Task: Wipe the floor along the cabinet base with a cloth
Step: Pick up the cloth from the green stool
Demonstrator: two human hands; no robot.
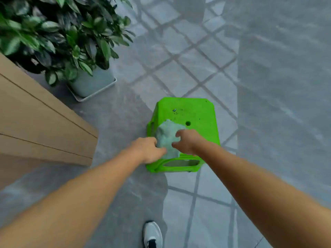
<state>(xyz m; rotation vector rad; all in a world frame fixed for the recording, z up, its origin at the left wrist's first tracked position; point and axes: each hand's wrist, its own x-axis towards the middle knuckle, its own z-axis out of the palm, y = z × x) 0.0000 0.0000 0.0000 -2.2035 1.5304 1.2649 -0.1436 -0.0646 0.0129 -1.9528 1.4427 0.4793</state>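
From your head camera, the tan cabinet [41, 126] runs along your left and ends at a corner just left of your left forearm; a strip of grey tiled floor [118, 119] lies open between that corner and the green stool [189, 119]. Beyond the cabinet's far end a potted plant [59, 36] stands in a pale pot on a tray, its leaves hanging over the floor strip. To your right the floor is wide open. Your shoe [152, 233] shows at the bottom edge, well behind the stool.

Now the grip — the pale green cloth [167, 136] sits bunched on the stool's near left corner, draping over the front edge. Your left hand [146, 149] closes its fingers on the cloth's left side, thumb pressed into the fabric. Your right hand [188, 142] comes over the right side, fingers curled loosely and touching the cloth — whether it truly pinches the fabric, you cannot tell.
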